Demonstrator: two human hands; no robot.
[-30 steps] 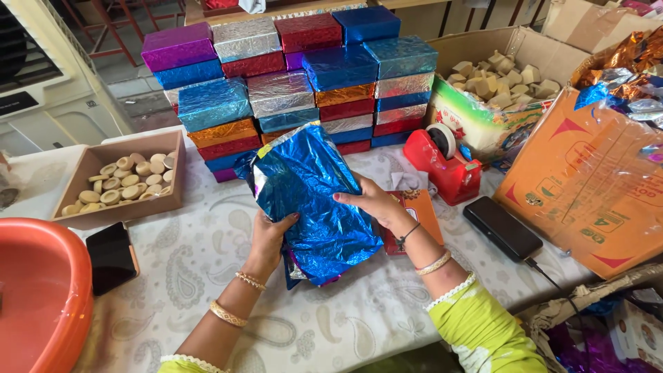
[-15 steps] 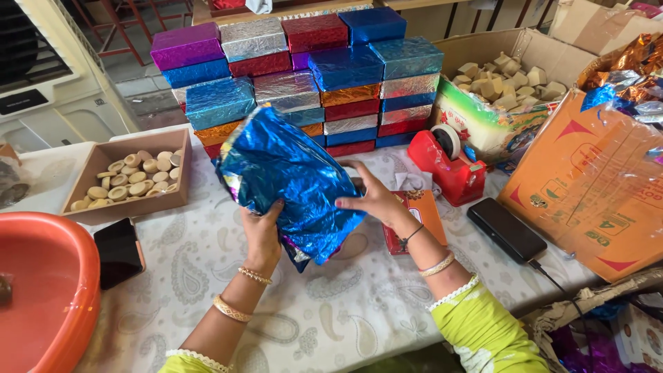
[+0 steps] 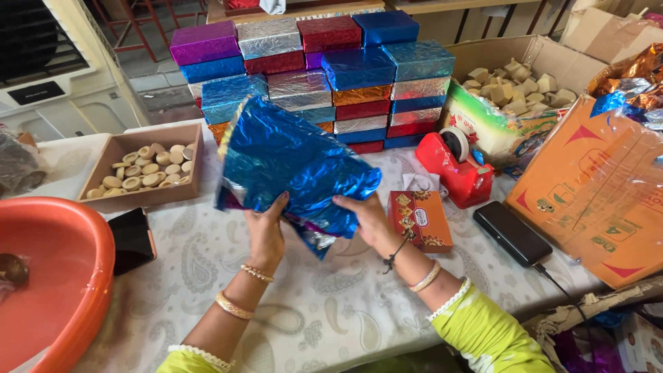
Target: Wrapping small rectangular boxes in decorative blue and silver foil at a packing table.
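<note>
Hands (image 3: 314, 224) grip blue foil (image 3: 290, 162); tray (image 3: 124, 148) (wooden) holds sweets (image 3: 141, 169).

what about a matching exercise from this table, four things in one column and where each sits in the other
Things:
1. red tape dispenser
2. shallow brown tray of round beige pieces
3. orange plastic basin
4. crinkled blue foil sheet

Places:
A. near left edge of the table
B. held up in both hands
C. right of the stacked foil boxes
D. left of the stacked foil boxes

Pairs: 1-C, 2-D, 3-A, 4-B
</note>
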